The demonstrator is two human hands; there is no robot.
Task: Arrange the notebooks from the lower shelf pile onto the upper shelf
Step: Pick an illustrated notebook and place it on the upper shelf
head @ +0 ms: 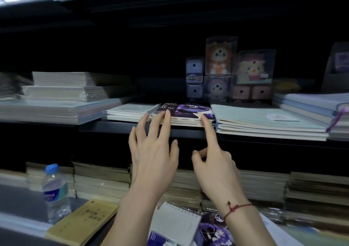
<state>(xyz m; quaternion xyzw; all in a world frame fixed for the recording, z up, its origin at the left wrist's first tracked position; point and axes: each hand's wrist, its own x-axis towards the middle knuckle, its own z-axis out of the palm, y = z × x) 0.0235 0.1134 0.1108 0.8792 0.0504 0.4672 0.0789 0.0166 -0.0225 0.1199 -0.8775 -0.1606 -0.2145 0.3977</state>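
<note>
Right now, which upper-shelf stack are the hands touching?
The purple stack in the middle. Left hand and right hand fingertips rest on its front edge; the white stack and mint stack lie untouched.

Both hands, left hand (pixel 154 151) and right hand (pixel 213 162), touch fingertips to the purple spiral notebook (pixel 187 111) atop the upper shelf (pixel 113 127) pile.
</note>
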